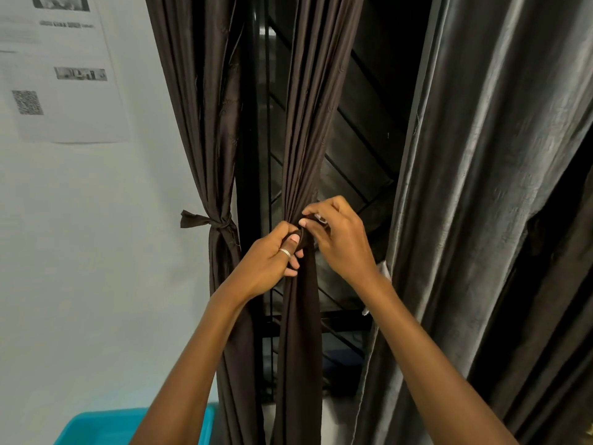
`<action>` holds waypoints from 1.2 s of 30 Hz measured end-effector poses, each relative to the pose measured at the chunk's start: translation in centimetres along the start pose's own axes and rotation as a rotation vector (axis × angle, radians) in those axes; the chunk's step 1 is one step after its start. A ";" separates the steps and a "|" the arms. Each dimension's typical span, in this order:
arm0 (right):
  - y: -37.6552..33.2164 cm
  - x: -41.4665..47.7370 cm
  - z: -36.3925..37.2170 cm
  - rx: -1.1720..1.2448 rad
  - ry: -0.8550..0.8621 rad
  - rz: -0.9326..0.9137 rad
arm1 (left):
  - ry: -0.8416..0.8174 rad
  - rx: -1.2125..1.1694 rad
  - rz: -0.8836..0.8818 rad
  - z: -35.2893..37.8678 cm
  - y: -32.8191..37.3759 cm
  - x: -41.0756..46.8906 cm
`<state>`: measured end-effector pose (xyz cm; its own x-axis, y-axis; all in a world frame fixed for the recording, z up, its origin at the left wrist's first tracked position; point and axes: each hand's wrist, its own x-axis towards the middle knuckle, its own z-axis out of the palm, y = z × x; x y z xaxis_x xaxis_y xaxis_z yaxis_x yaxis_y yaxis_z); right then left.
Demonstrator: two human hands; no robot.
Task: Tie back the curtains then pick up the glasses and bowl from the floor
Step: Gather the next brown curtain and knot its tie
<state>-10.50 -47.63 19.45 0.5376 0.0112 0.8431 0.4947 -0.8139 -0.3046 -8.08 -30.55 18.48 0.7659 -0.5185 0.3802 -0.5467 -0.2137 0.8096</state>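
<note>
Curtain [301, 149] bunched — left hand [271, 261] and right hand [341, 244] pinch tie band [304, 236] round it; blue tub [96, 420] contents unseen.

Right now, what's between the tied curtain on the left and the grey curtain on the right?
In the head view, a second brown curtain hangs there, gripped by the left hand and right hand, with dark window bars behind.
</note>
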 end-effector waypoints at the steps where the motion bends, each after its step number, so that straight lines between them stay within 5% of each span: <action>1: -0.2 -0.1 0.4 0.027 0.042 0.025 | -0.005 -0.009 0.001 -0.1 -0.1 0.0; 7: -0.8 -0.4 2.1 0.092 0.178 0.058 | -0.003 -0.073 -0.010 -0.8 -0.6 -0.2; 15: -0.5 -1.9 2.6 0.037 0.022 -0.088 | 0.004 -0.125 -0.006 -1.3 -1.0 0.1; 22: -0.9 -1.9 2.5 0.086 0.199 -0.077 | -0.016 -0.142 -0.009 -1.3 -1.2 0.6; 30: -0.5 -3.1 2.4 -0.017 -0.097 -0.077 | 0.007 -0.157 -0.007 -2.2 -1.5 1.0; 36: -1.1 -3.7 3.2 -0.168 0.024 -0.167 | -0.025 -0.101 0.035 -2.0 -1.0 0.9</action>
<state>-10.81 -44.88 15.25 0.4407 0.1413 0.8865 0.4536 -0.8873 -0.0840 -6.13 -29.10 18.88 0.7378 -0.5449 0.3985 -0.5349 -0.1118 0.8375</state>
